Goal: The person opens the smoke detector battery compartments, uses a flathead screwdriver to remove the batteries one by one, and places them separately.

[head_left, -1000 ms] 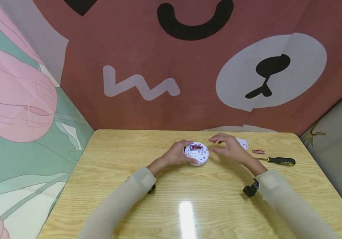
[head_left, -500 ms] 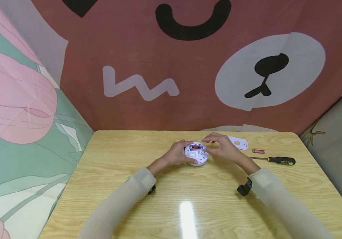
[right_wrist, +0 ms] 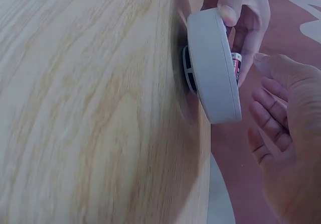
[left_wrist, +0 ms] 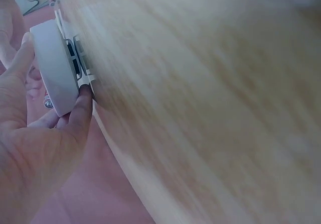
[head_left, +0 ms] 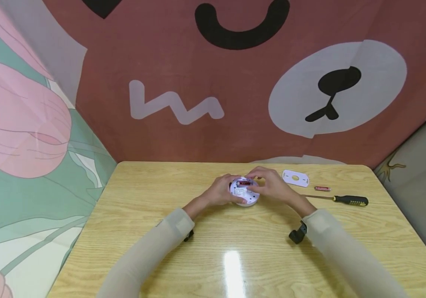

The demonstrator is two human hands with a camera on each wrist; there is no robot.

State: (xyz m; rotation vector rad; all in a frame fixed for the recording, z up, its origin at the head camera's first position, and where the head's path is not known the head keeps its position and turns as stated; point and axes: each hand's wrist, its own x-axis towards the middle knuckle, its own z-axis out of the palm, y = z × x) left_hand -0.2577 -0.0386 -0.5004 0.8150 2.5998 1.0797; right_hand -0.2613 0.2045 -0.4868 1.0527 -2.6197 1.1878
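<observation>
My left hand [head_left: 221,191] grips a round white smoke alarm [head_left: 240,197] by its left side, its open back facing up in the head view. A red battery [head_left: 243,183] sits in the compartment there; in the right wrist view the battery [right_wrist: 236,63] sticks up past the back. Dark slots show on the alarm's other face, close over the table, in the left wrist view. My right hand [head_left: 271,185] reaches over the alarm's right side, thumb and forefinger apart near the battery's end. In the right wrist view its thumb tip stands just off the battery, other fingers loosely bent.
To the right on the wooden table [head_left: 183,256] lie a white mounting plate [head_left: 300,179] with a centre hole, a loose red battery [head_left: 322,188] and a black-and-yellow screwdriver [head_left: 350,200]. A printed cloth wall [head_left: 179,140] rises behind the table's back edge.
My right hand has moved left from beside the alarm to over its battery compartment, uncovering the mounting plate and more of the screwdriver shaft. The left hand keeps holding the alarm in place.
</observation>
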